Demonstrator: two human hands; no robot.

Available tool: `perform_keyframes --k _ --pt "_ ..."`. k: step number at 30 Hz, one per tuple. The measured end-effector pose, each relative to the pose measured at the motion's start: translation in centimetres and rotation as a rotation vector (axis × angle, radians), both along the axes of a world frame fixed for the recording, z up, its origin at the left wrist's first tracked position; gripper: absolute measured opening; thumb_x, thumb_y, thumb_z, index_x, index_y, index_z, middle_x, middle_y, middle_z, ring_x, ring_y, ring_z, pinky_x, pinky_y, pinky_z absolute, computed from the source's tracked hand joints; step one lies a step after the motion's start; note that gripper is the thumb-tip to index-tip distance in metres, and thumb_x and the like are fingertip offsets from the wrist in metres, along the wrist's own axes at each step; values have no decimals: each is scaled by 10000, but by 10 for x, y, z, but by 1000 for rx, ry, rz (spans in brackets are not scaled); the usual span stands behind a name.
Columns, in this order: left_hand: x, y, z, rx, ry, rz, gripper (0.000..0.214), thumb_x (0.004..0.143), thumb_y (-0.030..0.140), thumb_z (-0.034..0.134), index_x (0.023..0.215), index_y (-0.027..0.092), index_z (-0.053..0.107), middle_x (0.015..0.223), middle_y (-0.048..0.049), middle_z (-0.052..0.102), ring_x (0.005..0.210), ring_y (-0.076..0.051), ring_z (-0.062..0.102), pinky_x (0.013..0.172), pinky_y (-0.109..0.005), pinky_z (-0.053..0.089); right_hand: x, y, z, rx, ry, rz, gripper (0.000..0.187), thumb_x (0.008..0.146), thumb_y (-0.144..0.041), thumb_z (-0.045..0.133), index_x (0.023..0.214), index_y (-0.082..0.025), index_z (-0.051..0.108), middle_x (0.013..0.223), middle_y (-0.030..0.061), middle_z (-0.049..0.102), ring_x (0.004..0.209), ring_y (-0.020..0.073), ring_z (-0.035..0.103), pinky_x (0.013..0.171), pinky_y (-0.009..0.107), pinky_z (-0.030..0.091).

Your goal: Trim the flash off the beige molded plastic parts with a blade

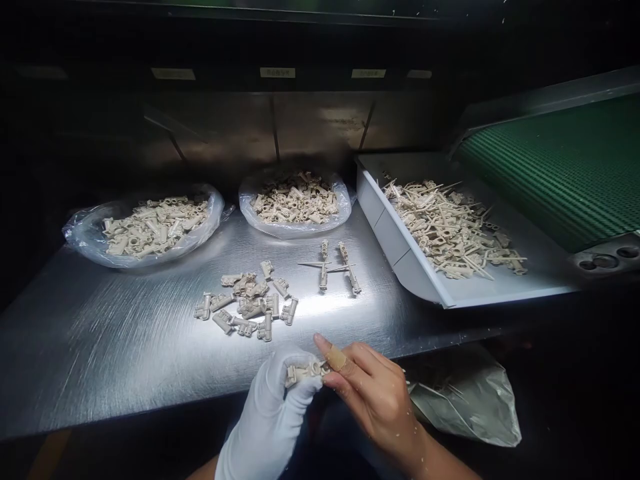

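My left hand [267, 417], in a white glove, grips a small beige moulded plastic part [303, 372] just past the front edge of the steel table [125, 360]. My right hand [373, 400], bare with a tan plaster on one finger [336, 359], pinches the part's right end. In front of the hands lies a loose pile of similar beige parts [247, 303]. Beyond that pile, a few parts with long thin spikes [337, 268] lie separately on the steel.
Two clear plastic bags [295, 223] of beige parts sit at the back. A grey tray [400, 247] heaped with spiked parts stands at right, below a green belt conveyor [555, 160]. A grey bag [470, 400] hangs below the table edge.
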State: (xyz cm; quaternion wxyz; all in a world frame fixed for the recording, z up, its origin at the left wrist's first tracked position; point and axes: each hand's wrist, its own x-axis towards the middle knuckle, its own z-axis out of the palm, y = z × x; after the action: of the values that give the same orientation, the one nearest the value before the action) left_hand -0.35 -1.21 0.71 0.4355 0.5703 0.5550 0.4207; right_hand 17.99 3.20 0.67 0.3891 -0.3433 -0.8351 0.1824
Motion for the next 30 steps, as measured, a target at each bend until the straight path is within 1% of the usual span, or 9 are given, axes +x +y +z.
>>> perform_keyframes --k 4,9,12,16,21,23,26,28,30 --pt "-2 1 2 -36 -15 -25 202 1046 351 518 942 232 645 893 -7 681 842 -188 653 823 -303 523 0 0 1 56 -44 -15 363 1113 -290 487 1443 -177 586 756 22 618 655 171 562 584 280 436" --pt "-1 3 2 -104 -109 -78 277 1066 382 478 879 230 614 848 4 657 806 -177 620 787 -286 519 3 0 3 18 -3 71 316 1107 -233 501 1388 -162 626 743 15 610 651 162 572 580 274 436" --pt "1 2 4 -57 -69 -78 275 1066 371 476 876 227 612 861 -2 648 808 -179 620 792 -296 514 1 1 2 -23 37 67 351 1130 -282 440 1395 -148 627 743 19 597 651 156 575 585 267 451" --pt "1 3 7 -36 -47 -80 266 1066 381 477 909 225 625 882 -11 662 841 -189 635 820 -312 504 -2 2 4 23 -9 9 392 1132 -343 419 1404 -154 630 752 29 617 663 166 573 585 273 443" --pt "-1 7 7 -249 -248 -149 349 1060 438 495 788 227 551 708 29 617 696 -164 587 727 -289 499 -1 3 5 15 16 51 342 1125 -308 454 1351 -180 677 722 14 618 631 155 561 568 267 420" --pt "0 7 4 -269 -294 -119 337 1044 440 536 793 220 577 721 27 623 695 -163 589 719 -286 504 -1 3 4 -103 101 81 359 1122 -368 458 1336 -198 691 731 13 617 636 147 572 574 252 441" --pt "2 5 -2 -159 -285 -46 204 1004 370 636 888 211 689 871 -3 668 816 -181 629 811 -302 517 -3 2 0 -464 274 95 395 1079 -511 509 1202 -209 731 732 -2 595 618 133 554 555 228 452" --pt "1 3 -5 -64 -296 27 104 972 323 692 955 232 740 948 -12 665 894 -193 641 871 -315 521 -5 1 -3 -686 351 67 391 1031 -562 575 1119 -205 706 703 -27 538 599 125 517 534 214 439" --pt "0 1 -8 16 -312 107 81 937 332 741 950 255 766 1051 -23 671 998 -210 641 925 -315 518 -5 -1 -6 -777 390 27 374 1018 -553 601 1149 -207 654 707 -41 499 608 122 510 548 205 457"
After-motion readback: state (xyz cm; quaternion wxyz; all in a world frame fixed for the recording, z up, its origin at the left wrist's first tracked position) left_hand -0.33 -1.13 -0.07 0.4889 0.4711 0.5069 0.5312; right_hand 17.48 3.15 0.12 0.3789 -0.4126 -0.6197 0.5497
